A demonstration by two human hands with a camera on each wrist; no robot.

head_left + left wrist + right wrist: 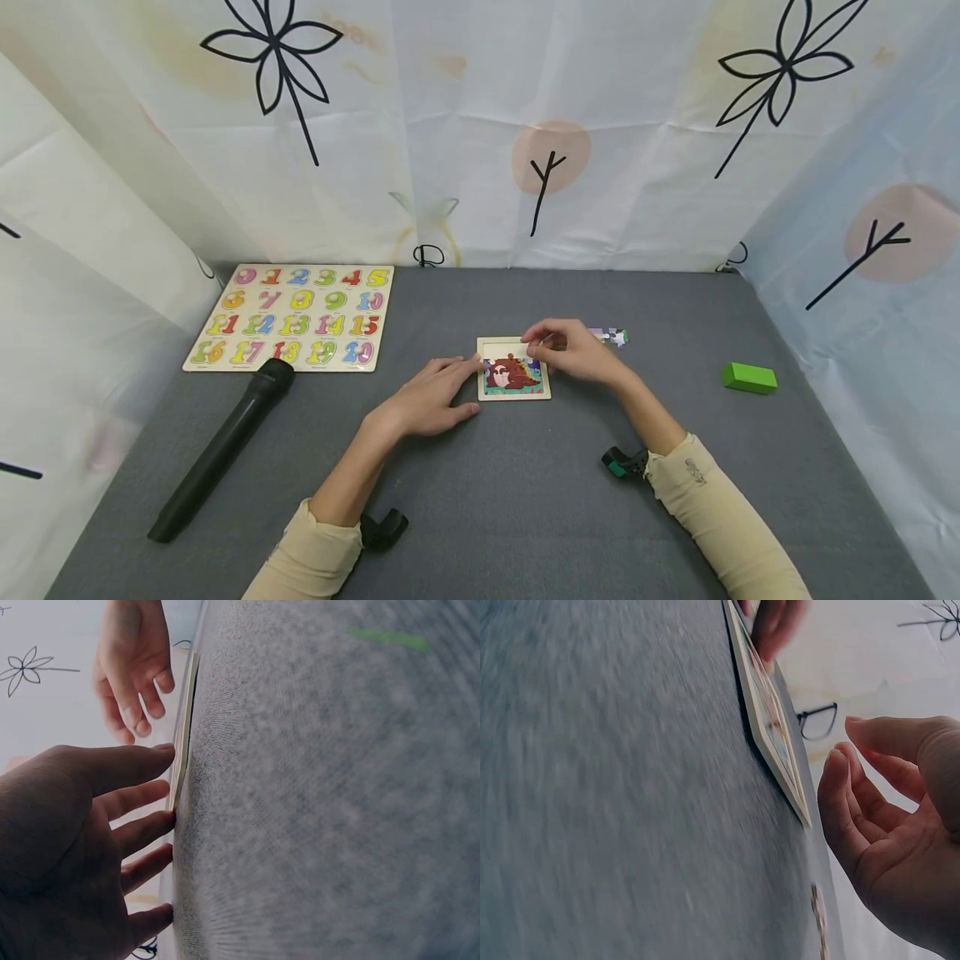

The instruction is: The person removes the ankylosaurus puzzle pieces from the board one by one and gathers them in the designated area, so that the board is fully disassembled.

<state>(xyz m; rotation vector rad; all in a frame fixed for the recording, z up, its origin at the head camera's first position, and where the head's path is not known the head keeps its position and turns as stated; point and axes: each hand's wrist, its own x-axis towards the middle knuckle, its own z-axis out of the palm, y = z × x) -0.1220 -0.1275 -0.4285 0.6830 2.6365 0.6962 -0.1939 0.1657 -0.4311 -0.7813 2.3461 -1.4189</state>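
A small square jigsaw puzzle [517, 397] in a pale wooden frame lies on the grey table, showing a red-brown animal picture in its lower part. My left hand [427, 400] rests at its left edge with fingers spread; in the left wrist view its thumb and fingertips meet the puzzle's edge [187, 712]. Over the upper right corner hovers my right hand [573, 350]. The right wrist view shows that hand [896, 825] with fingers loosely bent, a gap before the thumb and nothing between them. Loose puzzle pieces [617, 337] lie just beyond it, partly hidden.
A wooden number board [311, 312] lies at the back left. A long black stick with a wider head [225, 450] lies in front of it, overlapping its corner in the head view. To the right is a green block [750, 377]. Patterned white curtains [465, 125] border the table.
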